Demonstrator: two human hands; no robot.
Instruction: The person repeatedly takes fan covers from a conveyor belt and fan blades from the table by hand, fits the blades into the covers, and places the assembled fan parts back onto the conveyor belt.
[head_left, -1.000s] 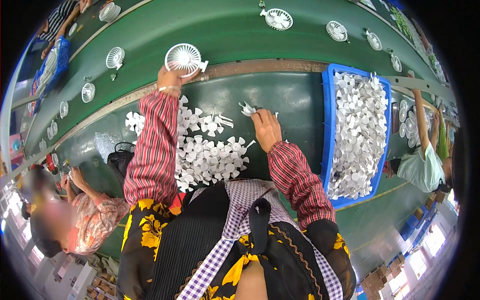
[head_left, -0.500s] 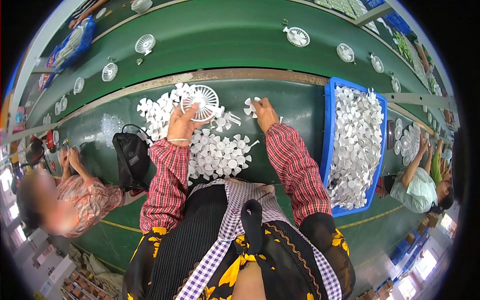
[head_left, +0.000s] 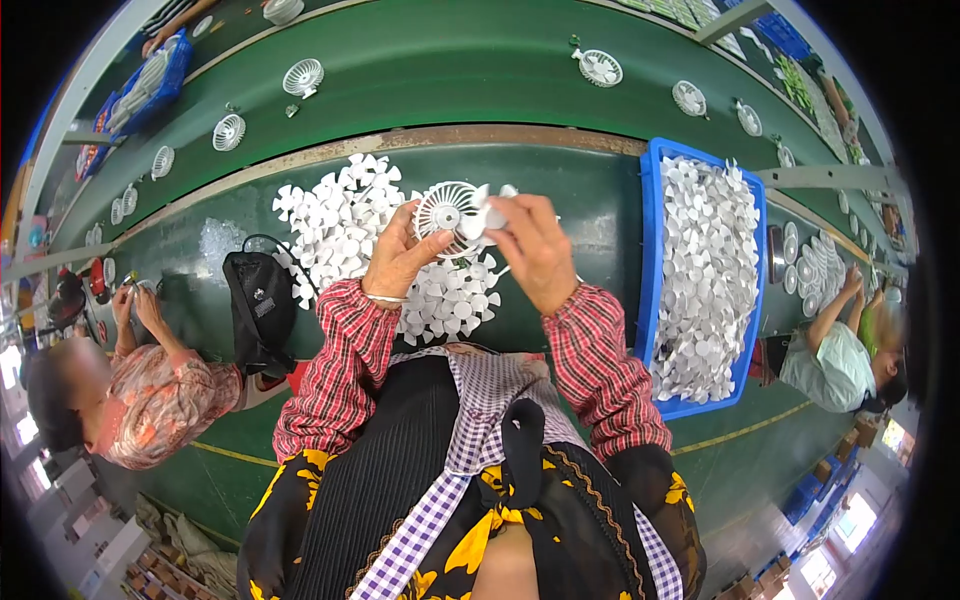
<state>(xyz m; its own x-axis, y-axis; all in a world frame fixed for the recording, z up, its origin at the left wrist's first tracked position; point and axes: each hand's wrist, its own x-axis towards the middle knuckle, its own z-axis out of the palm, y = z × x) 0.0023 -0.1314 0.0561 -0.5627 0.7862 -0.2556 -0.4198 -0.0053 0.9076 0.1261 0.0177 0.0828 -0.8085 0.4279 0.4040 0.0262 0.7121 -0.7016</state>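
Note:
My left hand (head_left: pixel 404 252) grips a round white fan housing (head_left: pixel 437 207) with slatted ribs, thumb across its near rim. At the housing's right side, my right hand (head_left: pixel 538 246) pinches a small white fan blade (head_left: pixel 489 212), which overlaps the rim in this view. Loose white blades lie below and to the left of my hands, in a near pile (head_left: pixel 447 303) and a larger pile (head_left: pixel 338 215) on the green table.
A blue crate (head_left: pixel 650 290) full of white blades stands at the right. Beyond the table edge, a green conveyor (head_left: pixel 450 85) carries spaced fan housings. A black bag (head_left: pixel 258 312) lies at the left. People sit at both sides.
My right hand has lifted a blade from the table and brought it left to the housing. My left hand has moved right and slightly nearer with the housing.

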